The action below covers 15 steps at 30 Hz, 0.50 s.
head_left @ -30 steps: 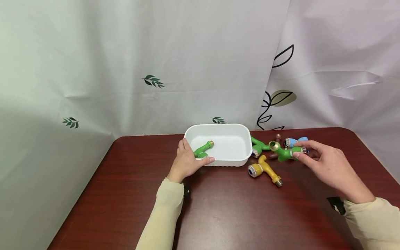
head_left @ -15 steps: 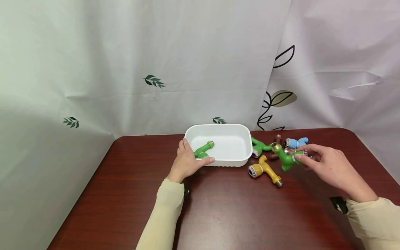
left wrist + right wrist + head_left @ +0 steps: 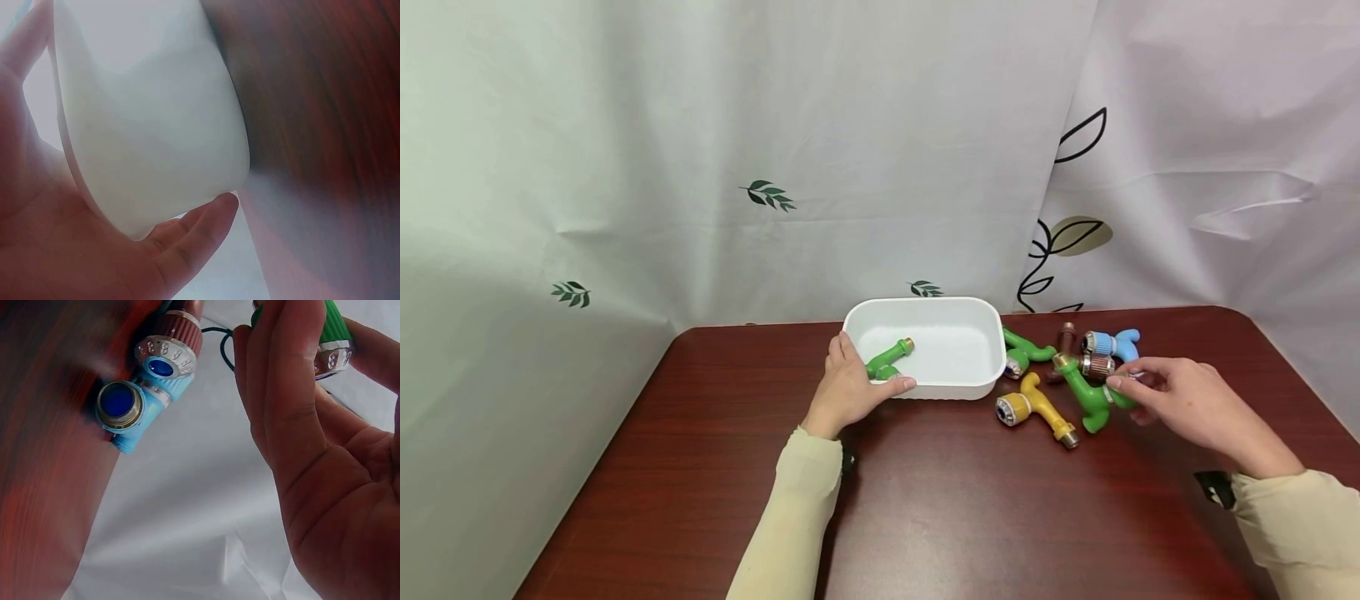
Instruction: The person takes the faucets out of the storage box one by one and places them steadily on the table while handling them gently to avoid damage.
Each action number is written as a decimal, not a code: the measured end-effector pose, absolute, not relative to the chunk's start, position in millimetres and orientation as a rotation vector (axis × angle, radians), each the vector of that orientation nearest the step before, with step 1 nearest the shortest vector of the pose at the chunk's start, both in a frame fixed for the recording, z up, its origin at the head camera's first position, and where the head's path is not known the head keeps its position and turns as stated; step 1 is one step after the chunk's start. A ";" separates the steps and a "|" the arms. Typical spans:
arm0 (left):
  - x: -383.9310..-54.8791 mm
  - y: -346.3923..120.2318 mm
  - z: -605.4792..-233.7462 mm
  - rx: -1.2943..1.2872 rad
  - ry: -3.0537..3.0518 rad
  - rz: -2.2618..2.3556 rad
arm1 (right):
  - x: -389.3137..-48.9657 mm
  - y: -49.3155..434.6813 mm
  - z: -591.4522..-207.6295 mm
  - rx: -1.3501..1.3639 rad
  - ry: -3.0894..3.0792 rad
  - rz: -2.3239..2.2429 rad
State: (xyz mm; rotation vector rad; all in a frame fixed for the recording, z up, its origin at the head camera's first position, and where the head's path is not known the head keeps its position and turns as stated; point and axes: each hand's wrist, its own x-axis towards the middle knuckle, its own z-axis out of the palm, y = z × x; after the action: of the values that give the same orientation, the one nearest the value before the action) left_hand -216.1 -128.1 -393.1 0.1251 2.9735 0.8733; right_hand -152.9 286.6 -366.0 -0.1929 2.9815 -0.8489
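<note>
A white plastic tub [image 3: 958, 389] stands at the back middle of the table. My left hand [image 3: 841, 393] grips its front left corner, thumb along the front rim; the left wrist view shows the fingers [image 3: 206, 234] round the tub's outer wall [image 3: 150, 131]. Inside the tub lies a green tap [image 3: 891, 353], partly hidden by that hand. My right hand [image 3: 1187, 402] holds another green tap [image 3: 1081, 390] by its ribbed knob [image 3: 338, 330], the brass threaded end pointing left and away. A brown tap [image 3: 1099, 367] shows just behind the held one.
Right of the tub lie a third green tap [image 3: 1028, 348] against its wall and a yellow tap [image 3: 1039, 407] nearer me. A blue tap [image 3: 1112, 343] sits beyond my right hand. A patterned curtain [image 3: 820, 150] hangs behind the table's back edge.
My right hand has lowered slightly and turned the held green tap, so its spout now points toward me and the brown and blue taps show more. My left hand and the tub stay put.
</note>
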 end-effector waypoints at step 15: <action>-216.1 -128.1 -393.1 0.124 2.974 0.872 | -154.5 293.1 -372.1 -0.227 2.874 -0.823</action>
State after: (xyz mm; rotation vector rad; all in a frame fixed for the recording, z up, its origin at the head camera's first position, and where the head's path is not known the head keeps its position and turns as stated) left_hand -216.1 -128.1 -393.1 0.1239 2.9745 0.8722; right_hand -154.5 293.1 -372.1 -0.2275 2.8741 -0.8232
